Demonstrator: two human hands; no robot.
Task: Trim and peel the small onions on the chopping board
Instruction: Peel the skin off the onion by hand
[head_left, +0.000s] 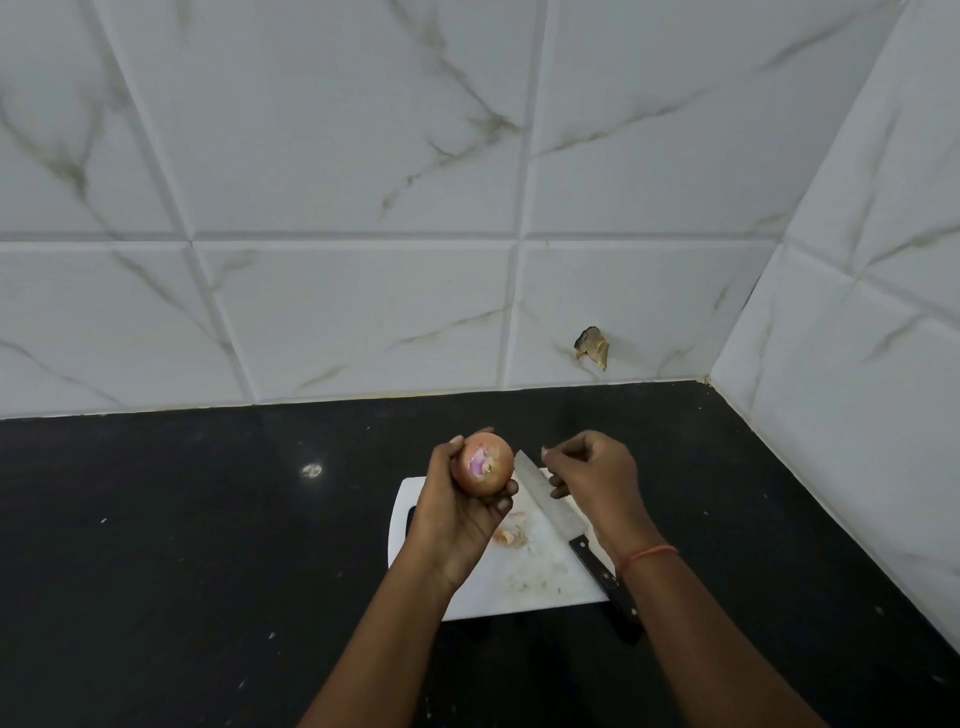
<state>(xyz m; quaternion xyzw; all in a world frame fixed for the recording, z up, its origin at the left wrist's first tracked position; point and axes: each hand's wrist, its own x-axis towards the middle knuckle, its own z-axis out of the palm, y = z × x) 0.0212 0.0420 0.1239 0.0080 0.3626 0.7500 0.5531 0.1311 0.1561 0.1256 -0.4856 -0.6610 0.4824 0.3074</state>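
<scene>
Left hand (457, 499) raised above board (530, 577), fingers and thumb curled round onion (483, 464); trimmed pink end faces camera, brown skin mostly on. Right hand (592, 467) just beside, fingers curled, thumb and forefinger pinching small pale skin scrap (544, 451). Knife (566, 530) lies diagonal on board, untouched, handle past near edge. Peel bits (511, 535) on board.
</scene>
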